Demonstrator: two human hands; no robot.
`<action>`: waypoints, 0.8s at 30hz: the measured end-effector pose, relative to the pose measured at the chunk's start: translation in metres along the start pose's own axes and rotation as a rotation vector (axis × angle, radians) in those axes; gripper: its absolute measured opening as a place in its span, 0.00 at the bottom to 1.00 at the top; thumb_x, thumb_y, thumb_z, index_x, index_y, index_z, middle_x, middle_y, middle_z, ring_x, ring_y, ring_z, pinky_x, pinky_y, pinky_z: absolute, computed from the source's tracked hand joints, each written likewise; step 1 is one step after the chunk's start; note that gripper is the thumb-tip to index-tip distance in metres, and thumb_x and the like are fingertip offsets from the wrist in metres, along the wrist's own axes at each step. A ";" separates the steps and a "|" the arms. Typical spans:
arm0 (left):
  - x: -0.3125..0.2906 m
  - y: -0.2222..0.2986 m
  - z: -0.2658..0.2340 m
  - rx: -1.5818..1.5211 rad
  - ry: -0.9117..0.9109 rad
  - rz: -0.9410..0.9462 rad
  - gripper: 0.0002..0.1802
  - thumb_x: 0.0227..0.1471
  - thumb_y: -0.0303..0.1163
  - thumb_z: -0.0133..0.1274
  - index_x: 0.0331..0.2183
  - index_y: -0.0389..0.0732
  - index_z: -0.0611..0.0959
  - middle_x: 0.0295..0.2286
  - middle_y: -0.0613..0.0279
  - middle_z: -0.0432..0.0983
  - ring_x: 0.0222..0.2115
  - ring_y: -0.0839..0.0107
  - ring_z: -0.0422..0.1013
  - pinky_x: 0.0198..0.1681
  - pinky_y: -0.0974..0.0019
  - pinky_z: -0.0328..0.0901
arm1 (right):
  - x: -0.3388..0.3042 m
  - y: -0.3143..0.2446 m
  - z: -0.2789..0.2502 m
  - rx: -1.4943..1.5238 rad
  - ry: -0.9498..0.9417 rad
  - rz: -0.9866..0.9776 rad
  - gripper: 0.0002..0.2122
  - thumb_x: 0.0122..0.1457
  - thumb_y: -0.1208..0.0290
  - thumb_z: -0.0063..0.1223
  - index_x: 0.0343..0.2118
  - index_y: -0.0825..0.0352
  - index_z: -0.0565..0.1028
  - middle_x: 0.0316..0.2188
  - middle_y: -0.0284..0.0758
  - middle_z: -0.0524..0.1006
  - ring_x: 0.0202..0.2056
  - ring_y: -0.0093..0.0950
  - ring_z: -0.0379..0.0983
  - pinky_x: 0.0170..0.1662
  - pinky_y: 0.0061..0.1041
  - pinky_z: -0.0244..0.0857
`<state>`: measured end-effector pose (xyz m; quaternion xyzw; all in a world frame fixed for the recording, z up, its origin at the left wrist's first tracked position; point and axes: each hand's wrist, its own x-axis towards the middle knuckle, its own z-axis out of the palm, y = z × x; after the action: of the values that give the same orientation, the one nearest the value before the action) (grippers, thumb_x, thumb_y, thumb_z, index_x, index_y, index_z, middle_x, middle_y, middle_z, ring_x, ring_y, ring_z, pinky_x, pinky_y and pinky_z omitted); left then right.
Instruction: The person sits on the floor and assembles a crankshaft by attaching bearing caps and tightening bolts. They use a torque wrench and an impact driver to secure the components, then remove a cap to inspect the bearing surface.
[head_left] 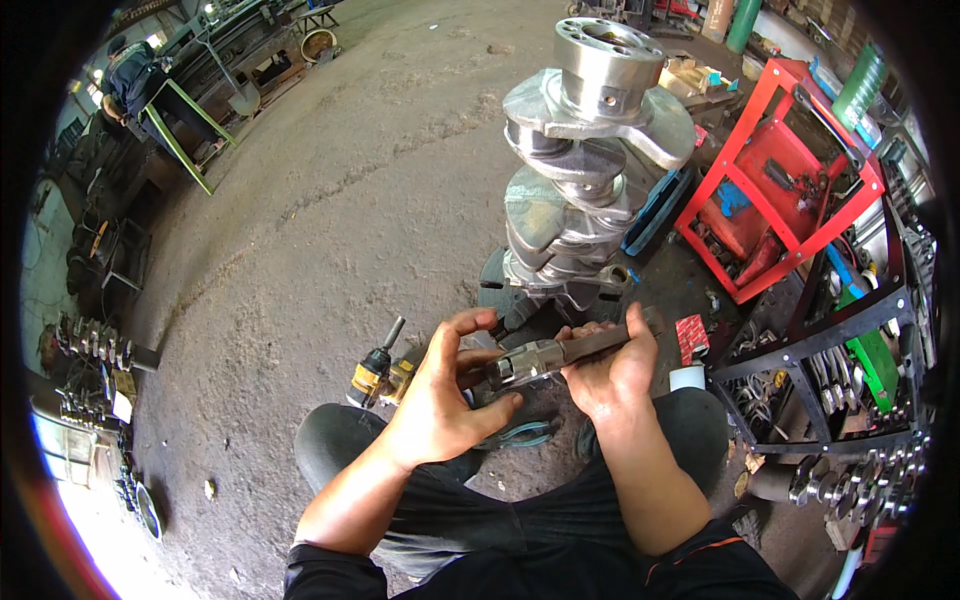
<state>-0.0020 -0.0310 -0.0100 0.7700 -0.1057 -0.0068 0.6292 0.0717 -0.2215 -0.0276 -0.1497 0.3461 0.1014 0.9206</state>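
My right hand grips a long grey-brown metal part, its thumb lying along the bar. The part's wider, blocky end points left, toward my left hand. That hand is open around this end, thumb and index finger spread; whether it touches the metal I cannot tell. Just beyond my hands a large silver crankshaft stands upright on a dark base. Below the part lie pliers with teal handles. A yellow-and-black cordless driver rests on the floor left of my left hand.
At right are a red metal frame with tools, a black rack, and a lying crankshaft. A red-and-white box and white cup are near my right knee. Another person bends over at far left.
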 end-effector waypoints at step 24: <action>-0.001 0.003 -0.001 -0.080 0.031 -0.056 0.37 0.59 0.22 0.55 0.63 0.42 0.55 0.58 0.49 0.59 0.49 0.65 0.72 0.49 0.61 0.70 | 0.008 0.001 -0.008 0.008 -0.022 0.021 0.23 0.67 0.43 0.43 0.28 0.60 0.58 0.22 0.30 0.61 0.28 0.28 0.60 0.44 0.39 0.66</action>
<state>-0.0034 -0.0304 -0.0074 0.7470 -0.0739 -0.0168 0.6605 0.0731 -0.2230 -0.0388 -0.1412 0.3376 0.1113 0.9239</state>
